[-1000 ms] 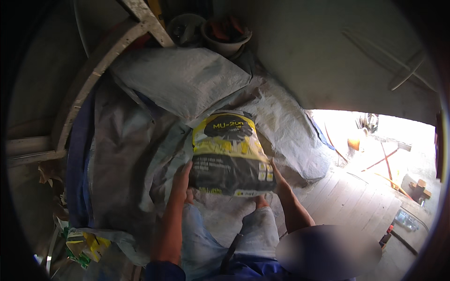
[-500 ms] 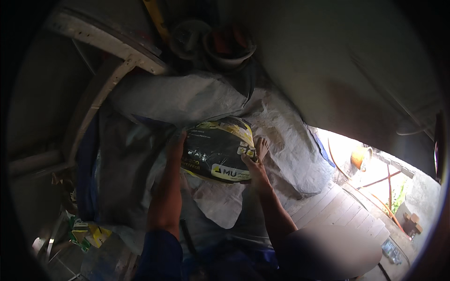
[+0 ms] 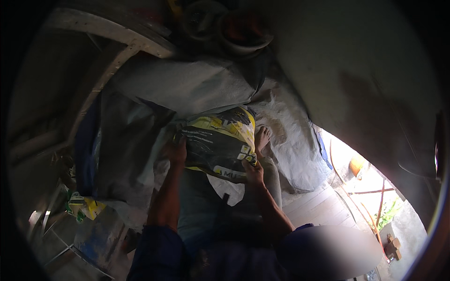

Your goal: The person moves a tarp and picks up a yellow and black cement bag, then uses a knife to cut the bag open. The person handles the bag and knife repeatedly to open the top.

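Observation:
A black and yellow plastic sack (image 3: 213,145), creased and bulging, is held between my hands in the middle of the view. My left hand (image 3: 176,151) grips its left edge, the thumb on top and the other fingers mostly hidden. At the lower right corner my right hand (image 3: 253,170) pinches the wrapping. The sack's far end, with yellow patches, tilts away from me, and its underside is hidden. Beneath and beyond it spreads a dusty grey tarp (image 3: 183,89). A bare foot (image 3: 263,136) stands on the tarp just right of the sack.
Two buckets (image 3: 243,35) stand at the far side. A wooden frame (image 3: 112,33) runs along the upper left. Another yellow and green wrapper (image 3: 86,206) lies at lower left. At right, an orange hose (image 3: 375,222) crosses a bright opening. A blurred oval (image 3: 330,253) covers the lower right.
The view has shifted a little. The sack has tipped, so more of its yellow far end shows and less of its near edge. Both hands have stayed on it.

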Tool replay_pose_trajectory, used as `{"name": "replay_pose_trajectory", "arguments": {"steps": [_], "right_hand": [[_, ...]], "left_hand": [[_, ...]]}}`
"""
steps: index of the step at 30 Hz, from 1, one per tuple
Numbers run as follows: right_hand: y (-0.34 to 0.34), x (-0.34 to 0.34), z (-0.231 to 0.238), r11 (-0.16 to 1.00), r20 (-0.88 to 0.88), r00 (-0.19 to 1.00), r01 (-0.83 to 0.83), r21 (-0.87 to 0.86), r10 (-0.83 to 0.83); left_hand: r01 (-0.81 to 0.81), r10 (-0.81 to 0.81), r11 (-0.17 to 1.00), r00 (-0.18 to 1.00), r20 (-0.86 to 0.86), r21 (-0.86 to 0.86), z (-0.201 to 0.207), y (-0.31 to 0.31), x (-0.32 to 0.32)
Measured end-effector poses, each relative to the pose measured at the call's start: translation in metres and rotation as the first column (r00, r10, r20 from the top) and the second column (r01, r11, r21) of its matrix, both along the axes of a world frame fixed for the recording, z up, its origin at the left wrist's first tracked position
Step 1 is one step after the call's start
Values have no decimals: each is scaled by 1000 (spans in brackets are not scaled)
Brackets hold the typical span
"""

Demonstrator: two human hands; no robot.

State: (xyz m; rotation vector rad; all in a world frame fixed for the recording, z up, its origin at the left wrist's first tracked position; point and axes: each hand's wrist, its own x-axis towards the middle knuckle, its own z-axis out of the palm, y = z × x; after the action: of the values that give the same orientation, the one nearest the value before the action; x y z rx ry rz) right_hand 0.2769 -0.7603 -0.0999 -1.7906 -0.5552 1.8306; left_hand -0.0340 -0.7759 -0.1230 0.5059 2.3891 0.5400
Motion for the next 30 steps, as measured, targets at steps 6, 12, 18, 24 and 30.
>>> {"name": "replay_pose_trajectory", "arguments": {"steps": [6,12,18,24,30], "right_hand": [[38,31,4,999,72,997,4,-40,-1],[45,2,31,983,132,990,76,-169,-54],[45,-4,23,989,275,958,-37,-144,76],[43,8,-2,969,172,976,-91,-231,132],[47,12,-7,959,194,974,-61,-277,118]], "left_hand": [[-32,-10,984,973,231,177,13,4,23],[-232,183,968,914,363,96,25,26,8],[-263,157,949,870,467,171,-12,15,11],[-147,147,989,913,381,-30,-44,7,0],[-53,116,975,948,297,-214,-34,17,1]]}}
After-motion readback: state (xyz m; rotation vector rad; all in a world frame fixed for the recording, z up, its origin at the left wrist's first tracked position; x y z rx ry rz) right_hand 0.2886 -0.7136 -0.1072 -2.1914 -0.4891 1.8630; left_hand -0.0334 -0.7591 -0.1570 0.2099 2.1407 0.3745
